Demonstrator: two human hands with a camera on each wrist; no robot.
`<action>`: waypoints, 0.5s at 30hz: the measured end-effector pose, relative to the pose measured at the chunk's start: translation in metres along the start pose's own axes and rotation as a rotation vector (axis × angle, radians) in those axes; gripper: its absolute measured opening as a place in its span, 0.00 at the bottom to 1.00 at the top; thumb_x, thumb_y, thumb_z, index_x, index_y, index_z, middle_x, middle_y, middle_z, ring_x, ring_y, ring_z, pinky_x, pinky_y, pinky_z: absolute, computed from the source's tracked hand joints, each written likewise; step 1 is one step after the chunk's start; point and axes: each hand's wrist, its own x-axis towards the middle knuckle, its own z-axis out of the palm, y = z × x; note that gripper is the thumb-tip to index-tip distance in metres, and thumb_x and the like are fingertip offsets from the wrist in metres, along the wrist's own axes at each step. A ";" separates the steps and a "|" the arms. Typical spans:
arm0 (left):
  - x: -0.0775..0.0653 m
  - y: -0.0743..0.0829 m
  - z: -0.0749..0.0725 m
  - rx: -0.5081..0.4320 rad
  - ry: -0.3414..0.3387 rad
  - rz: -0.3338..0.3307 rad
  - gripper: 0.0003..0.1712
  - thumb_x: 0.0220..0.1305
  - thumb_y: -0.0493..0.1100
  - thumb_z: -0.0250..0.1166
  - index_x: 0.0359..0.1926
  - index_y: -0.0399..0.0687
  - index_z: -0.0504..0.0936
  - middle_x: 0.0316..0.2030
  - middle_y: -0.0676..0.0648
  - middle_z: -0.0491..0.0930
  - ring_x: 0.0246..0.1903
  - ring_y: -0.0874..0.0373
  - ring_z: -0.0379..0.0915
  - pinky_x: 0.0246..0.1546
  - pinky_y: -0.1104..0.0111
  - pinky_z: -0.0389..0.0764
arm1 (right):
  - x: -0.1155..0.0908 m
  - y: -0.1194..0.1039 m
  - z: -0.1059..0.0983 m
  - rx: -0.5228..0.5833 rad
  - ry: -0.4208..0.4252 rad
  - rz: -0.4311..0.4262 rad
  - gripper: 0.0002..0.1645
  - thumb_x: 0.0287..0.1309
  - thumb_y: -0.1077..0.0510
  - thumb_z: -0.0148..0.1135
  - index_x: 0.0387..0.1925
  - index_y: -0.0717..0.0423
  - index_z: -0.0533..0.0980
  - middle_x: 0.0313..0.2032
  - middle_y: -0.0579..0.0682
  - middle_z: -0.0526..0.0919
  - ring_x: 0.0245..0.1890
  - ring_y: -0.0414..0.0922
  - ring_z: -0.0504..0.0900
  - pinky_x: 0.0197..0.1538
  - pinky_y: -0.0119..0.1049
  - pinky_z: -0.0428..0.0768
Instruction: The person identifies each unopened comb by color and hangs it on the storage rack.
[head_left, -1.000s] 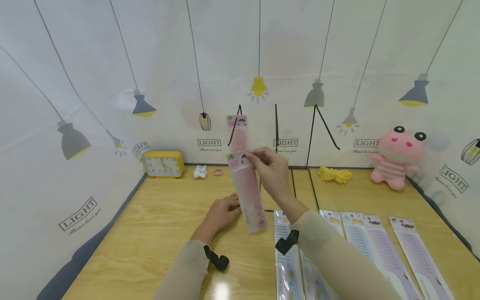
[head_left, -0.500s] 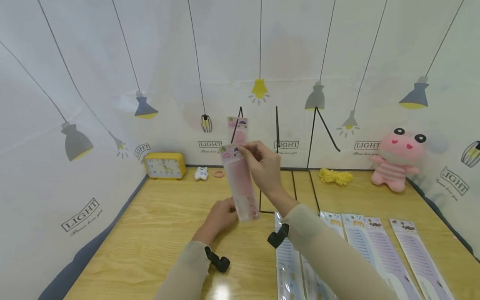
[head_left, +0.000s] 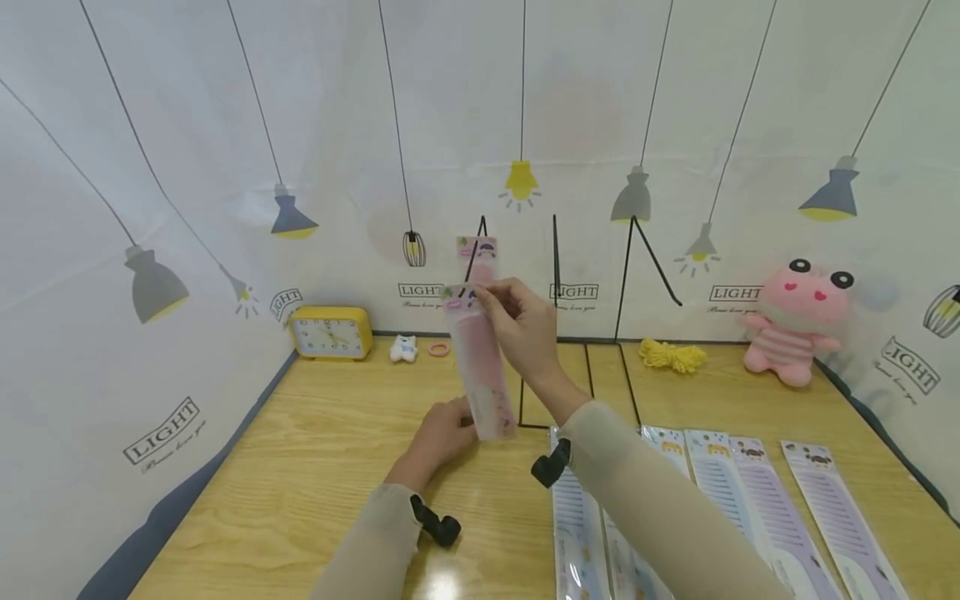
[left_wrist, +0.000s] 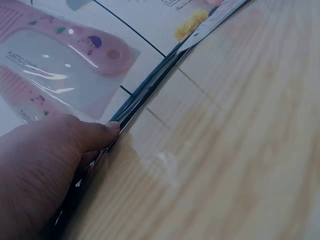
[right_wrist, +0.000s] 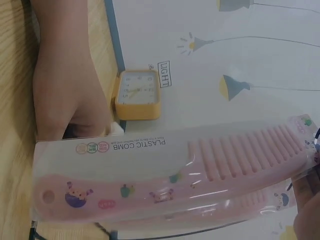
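Observation:
My right hand pinches the top corner of a packaged pink comb, which hangs tilted in front of a black wire rack. A second packaged pink comb hangs behind it on the rack's left hook, its lower part hidden. In the right wrist view, the held comb shows its teeth and printed figures through the clear sleeve. My left hand is low at the rack's left base, fingertips partly behind the comb. In the left wrist view its thumb presses along a dark bar, fingers curled beneath.
Several packaged blue and purple combs lie at the right front of the wooden table. A yellow clock, a small white bear, a pink ring, yellow yarn and a pink plush toy line the back wall.
My right hand and the pinched comb have moved left and slightly up, closer to the rack's left hook. My left hand stays at the rack's base.

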 end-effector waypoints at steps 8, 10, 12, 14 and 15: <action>-0.001 0.002 -0.001 0.000 -0.012 0.019 0.15 0.68 0.51 0.66 0.54 0.60 0.88 0.62 0.51 0.79 0.62 0.49 0.74 0.66 0.54 0.72 | 0.016 0.010 0.000 -0.137 -0.002 -0.048 0.09 0.67 0.56 0.66 0.38 0.58 0.82 0.30 0.49 0.87 0.23 0.41 0.80 0.25 0.29 0.80; -0.002 0.003 -0.002 -0.020 -0.028 0.001 0.17 0.69 0.52 0.65 0.57 0.59 0.86 0.64 0.51 0.76 0.65 0.49 0.71 0.68 0.54 0.70 | 0.021 0.013 0.000 -0.164 0.007 -0.060 0.08 0.67 0.56 0.66 0.38 0.59 0.82 0.29 0.50 0.87 0.23 0.41 0.80 0.25 0.29 0.78; -0.001 0.004 -0.002 -0.045 -0.047 -0.027 0.20 0.70 0.54 0.64 0.59 0.58 0.85 0.66 0.51 0.74 0.67 0.50 0.68 0.70 0.54 0.66 | 0.026 0.016 0.001 -0.191 0.019 -0.064 0.09 0.67 0.57 0.65 0.39 0.60 0.82 0.29 0.51 0.87 0.22 0.41 0.79 0.24 0.28 0.77; -0.001 0.004 -0.001 -0.063 -0.062 -0.044 0.22 0.71 0.55 0.63 0.61 0.55 0.83 0.66 0.51 0.74 0.69 0.52 0.65 0.71 0.53 0.64 | 0.030 0.019 0.002 -0.212 0.031 -0.056 0.08 0.68 0.57 0.65 0.39 0.60 0.82 0.30 0.51 0.87 0.23 0.41 0.80 0.25 0.27 0.77; 0.000 0.004 -0.001 -0.073 -0.068 -0.054 0.22 0.71 0.56 0.63 0.61 0.54 0.83 0.66 0.52 0.74 0.70 0.52 0.64 0.71 0.53 0.64 | 0.032 0.020 0.002 -0.222 0.038 -0.052 0.08 0.67 0.57 0.65 0.39 0.60 0.82 0.30 0.51 0.87 0.23 0.41 0.80 0.25 0.27 0.77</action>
